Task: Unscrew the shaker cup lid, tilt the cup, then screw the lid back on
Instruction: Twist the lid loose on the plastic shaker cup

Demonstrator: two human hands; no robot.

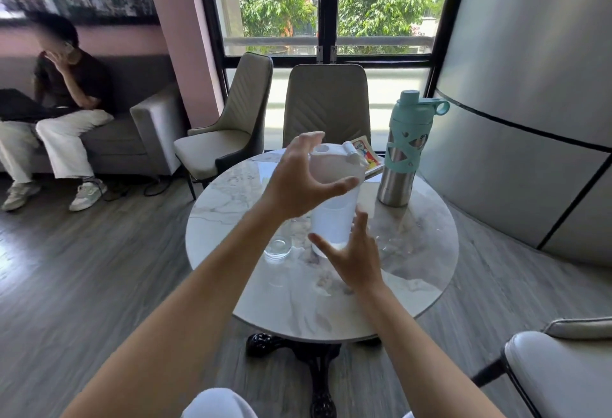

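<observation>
A translucent white shaker cup (332, 219) stands upright near the middle of the round marble table (298, 305), its pinkish-white lid (334, 166) on top with a flip cap at the back. My left hand (299, 179) hovers beside the lid, fingers spread wide and curved around it, thumb near the lid's lower rim; contact is unclear. My right hand (352, 252) is open in front of the cup's lower body, fingers apart, close to the cup without a firm hold.
A steel bottle with a teal sleeve and cap (405, 156) stands at the table's right rear, a colourful booklet (367, 156) beside it. A small clear glass (278, 247) sits left of the cup. Chairs ring the table; a person sits on a sofa at far left.
</observation>
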